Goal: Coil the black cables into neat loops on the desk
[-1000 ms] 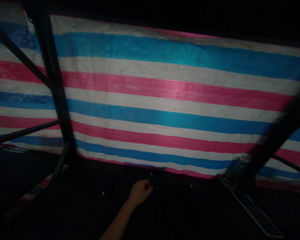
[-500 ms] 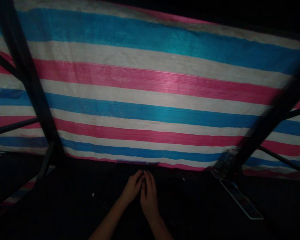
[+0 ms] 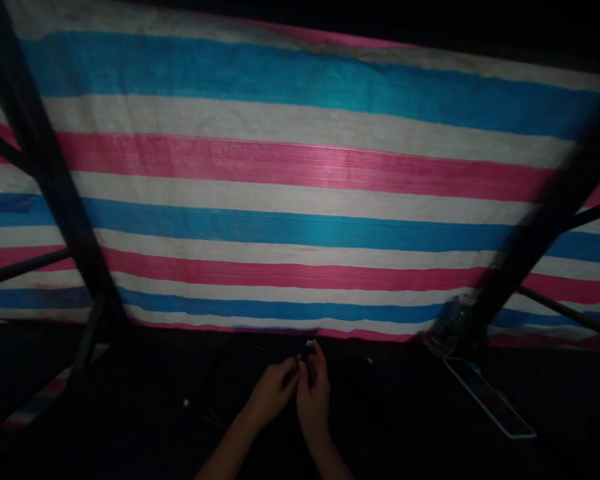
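My left hand [image 3: 275, 388] and my right hand [image 3: 315, 393] are close together at the lower middle, fingers curled in a pinch. Between their fingertips is a thin dark cable end with a small pale tip [image 3: 310, 343], which sticks out above the right fingers. Its exact form is lost in the dim light. Faint loops of dark cable [image 3: 209, 393] lie on the black surface left of my hands. To the right, another dark strand ends in a small light tip [image 3: 370, 361].
A striped tarp [image 3: 300, 230] hangs behind, between dark slanted posts, the left post [image 3: 63, 193] and the right post [image 3: 540, 233]. A clear plastic bottle [image 3: 453, 325] and a pale-rimmed phone [image 3: 490, 398] are at the right. A small white bit [image 3: 186, 403] lies left.
Both hands have shifted slightly right and down. The pale tip now shows above the right fingers. The view has tilted a little.
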`<state>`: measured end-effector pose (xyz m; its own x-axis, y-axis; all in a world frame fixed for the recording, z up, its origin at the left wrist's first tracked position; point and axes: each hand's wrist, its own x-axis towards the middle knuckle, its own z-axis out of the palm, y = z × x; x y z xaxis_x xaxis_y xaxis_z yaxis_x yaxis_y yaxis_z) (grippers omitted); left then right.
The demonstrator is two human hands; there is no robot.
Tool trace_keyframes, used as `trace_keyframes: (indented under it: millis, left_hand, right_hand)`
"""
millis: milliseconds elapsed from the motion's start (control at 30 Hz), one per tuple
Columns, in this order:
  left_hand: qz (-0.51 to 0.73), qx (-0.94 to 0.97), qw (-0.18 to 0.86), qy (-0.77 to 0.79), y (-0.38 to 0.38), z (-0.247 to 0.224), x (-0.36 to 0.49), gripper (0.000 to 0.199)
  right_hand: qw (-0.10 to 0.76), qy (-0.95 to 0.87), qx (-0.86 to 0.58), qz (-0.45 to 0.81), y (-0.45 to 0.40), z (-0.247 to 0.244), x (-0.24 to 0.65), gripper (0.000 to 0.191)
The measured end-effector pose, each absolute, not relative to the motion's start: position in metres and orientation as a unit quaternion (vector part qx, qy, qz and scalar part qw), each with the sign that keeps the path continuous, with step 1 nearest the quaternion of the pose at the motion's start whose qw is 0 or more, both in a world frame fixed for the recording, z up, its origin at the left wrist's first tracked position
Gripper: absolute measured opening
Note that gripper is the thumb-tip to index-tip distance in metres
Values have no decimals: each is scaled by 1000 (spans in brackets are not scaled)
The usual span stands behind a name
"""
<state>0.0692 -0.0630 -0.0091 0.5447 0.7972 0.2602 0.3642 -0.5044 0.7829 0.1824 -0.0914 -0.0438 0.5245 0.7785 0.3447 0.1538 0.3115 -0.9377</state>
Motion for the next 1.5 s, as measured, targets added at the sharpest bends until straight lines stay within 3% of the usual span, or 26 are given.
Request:
trace_keyframes:
  millis: [267, 467, 567, 700, 1033, 1133, 1333, 1500]
  left_hand:
    - [221, 843, 314, 377, -62, -4, 66, 29]
    - [195, 859, 327, 342, -75, 0, 69, 28]
    - [187, 876, 305, 322, -78, -6, 74, 25]
    - [187, 886, 290, 311, -76, -12, 76, 5]
    - [263, 843, 312, 350, -73, -7, 76, 31]
    - [240, 847, 273, 387, -70, -1, 74, 22]
    - [186, 880, 193, 392, -65, 6, 67, 37]
    - [198, 881, 178, 391, -65, -1, 68, 40]
  right_hand:
    - [804, -286, -516, 74, -90, 1, 233, 58]
    - [787, -270, -530, 164, -92, 3, 237, 39]
    - [769, -266, -539, 216, -91, -5, 230, 43]
    - [774, -243, -528, 251, -90, -13, 225, 48]
    - [676, -456, -483, 320, -81, -17, 213, 43]
    - [707, -428, -486, 283, -83, -10, 222, 38]
    - [806, -236, -515, 174, -89, 3, 259, 23]
    - [806, -236, -504, 202, -91, 1, 252, 27]
